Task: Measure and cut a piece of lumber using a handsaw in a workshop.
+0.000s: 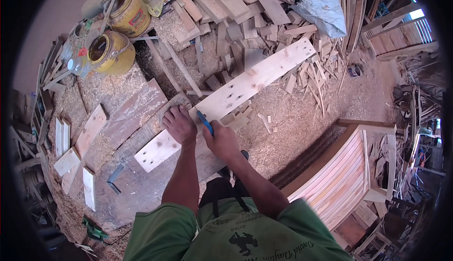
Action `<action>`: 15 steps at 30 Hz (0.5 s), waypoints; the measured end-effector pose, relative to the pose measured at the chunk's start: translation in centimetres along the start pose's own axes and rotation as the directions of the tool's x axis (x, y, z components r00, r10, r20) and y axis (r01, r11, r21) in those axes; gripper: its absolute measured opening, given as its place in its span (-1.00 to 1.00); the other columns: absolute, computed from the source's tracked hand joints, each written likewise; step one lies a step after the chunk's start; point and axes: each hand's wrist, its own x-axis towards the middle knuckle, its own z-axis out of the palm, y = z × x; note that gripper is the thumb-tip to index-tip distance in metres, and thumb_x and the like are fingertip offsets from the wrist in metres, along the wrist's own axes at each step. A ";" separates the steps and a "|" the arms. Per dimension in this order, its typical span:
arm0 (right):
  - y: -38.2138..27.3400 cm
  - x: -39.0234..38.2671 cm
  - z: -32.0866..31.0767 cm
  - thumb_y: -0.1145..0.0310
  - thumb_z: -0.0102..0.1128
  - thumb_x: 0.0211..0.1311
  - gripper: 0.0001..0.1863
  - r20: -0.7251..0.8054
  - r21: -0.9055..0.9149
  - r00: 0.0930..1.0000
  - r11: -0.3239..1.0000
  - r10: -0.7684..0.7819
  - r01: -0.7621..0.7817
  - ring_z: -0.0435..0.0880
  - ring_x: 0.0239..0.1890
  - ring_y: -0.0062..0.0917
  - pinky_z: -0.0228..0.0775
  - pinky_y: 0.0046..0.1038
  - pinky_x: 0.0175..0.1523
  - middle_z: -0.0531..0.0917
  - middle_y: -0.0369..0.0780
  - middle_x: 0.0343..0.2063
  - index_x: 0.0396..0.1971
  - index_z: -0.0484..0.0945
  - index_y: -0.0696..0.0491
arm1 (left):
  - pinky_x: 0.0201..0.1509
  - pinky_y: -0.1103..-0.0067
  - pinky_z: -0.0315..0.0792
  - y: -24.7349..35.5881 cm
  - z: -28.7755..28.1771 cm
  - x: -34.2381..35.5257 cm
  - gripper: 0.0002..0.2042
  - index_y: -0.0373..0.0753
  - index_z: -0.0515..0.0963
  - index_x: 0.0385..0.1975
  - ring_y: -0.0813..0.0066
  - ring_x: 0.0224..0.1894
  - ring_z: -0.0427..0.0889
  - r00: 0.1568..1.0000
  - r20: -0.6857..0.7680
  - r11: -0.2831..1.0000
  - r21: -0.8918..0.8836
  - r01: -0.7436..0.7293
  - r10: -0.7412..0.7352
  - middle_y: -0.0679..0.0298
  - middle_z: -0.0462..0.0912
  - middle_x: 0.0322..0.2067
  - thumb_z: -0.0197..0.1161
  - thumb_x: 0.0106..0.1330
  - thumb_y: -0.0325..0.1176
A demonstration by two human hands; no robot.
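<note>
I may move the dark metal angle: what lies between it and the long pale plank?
Only bare grey work surface shows between the metal angle and the pale plank, in the head view.

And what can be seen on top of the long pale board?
The left hand rests across the long pale board; the right hand holds a blue tool over it. Dark spots show on its surface. The part beneath the left hand is covered.

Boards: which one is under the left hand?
The long, pale, knotty board, extending past the left hand both ways; the weathered brown board lies farther left.
</note>
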 end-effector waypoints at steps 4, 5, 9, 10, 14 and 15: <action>-0.9 -9.4 -7.3 0.14 0.34 0.54 -0.63 0.117 0.069 0.972 0.974 0.205 -0.214 0.87 -0.31 -0.01 0.72 -0.07 -0.16 0.82 0.02 -0.38 0.11 0.70 0.11 | 0.22 0.05 0.38 0.1 -0.2 0.0 -0.71 -0.21 0.55 -0.02 -0.11 0.06 0.52 1.000 -0.003 1.000 -0.023 -0.021 0.021 0.00 0.56 -0.06 0.12 0.69 -0.08; -1.1 -13.7 -10.2 0.16 0.35 0.54 -0.62 0.201 0.103 0.927 0.935 0.316 -0.341 0.90 -0.27 -0.07 0.75 -0.11 -0.12 0.84 0.00 -0.34 0.15 0.70 0.10 | 0.22 0.04 0.38 0.1 -0.2 -0.1 -0.71 -0.21 0.55 -0.03 -0.11 0.06 0.52 1.000 0.014 1.000 -0.012 -0.013 0.014 0.00 0.56 -0.06 0.12 0.69 -0.09; 0.2 -16.3 -11.0 0.12 0.38 0.50 -0.58 0.096 0.136 0.974 0.967 0.204 -0.216 0.85 -0.29 0.09 0.74 -0.01 -0.17 0.79 0.03 -0.43 0.22 0.64 -0.03 | 0.21 0.04 0.38 0.1 0.2 0.0 -0.72 -0.22 0.54 -0.04 -0.11 0.05 0.52 1.000 -0.008 1.000 -0.012 -0.016 0.016 -0.01 0.56 -0.08 0.12 0.69 -0.10; 0.6 -13.7 -9.1 0.12 0.38 0.50 -0.60 0.109 0.124 0.970 0.965 0.220 -0.232 0.84 -0.32 0.10 0.73 0.00 -0.19 0.79 0.02 -0.45 0.19 0.65 -0.02 | 0.20 0.04 0.38 0.1 0.2 0.0 -0.72 -0.22 0.54 -0.04 -0.12 0.05 0.52 0.999 -0.029 1.000 -0.012 -0.024 0.024 -0.01 0.55 -0.08 0.12 0.69 -0.10; 1.3 -0.5 0.8 0.18 0.37 0.51 -0.62 0.028 -0.034 0.999 0.998 0.045 -0.044 0.79 -0.40 0.12 0.66 0.01 -0.25 0.76 0.02 -0.48 0.13 0.67 0.12 | 0.20 0.05 0.38 0.2 -0.1 0.1 -0.72 -0.22 0.54 -0.05 -0.12 0.04 0.52 1.000 0.000 1.000 0.008 -0.015 0.015 -0.02 0.55 -0.08 0.12 0.69 -0.11; 1.3 -0.3 1.0 0.18 0.36 0.51 -0.62 0.064 -0.031 0.994 0.995 0.094 -0.092 0.81 -0.39 0.10 0.67 0.00 -0.24 0.77 0.02 -0.47 0.13 0.67 0.12 | 0.21 0.05 0.38 0.2 -0.1 0.2 -0.72 -0.22 0.54 -0.06 -0.12 0.04 0.52 1.000 0.010 1.000 0.015 -0.007 0.007 -0.01 0.55 -0.08 0.12 0.69 -0.11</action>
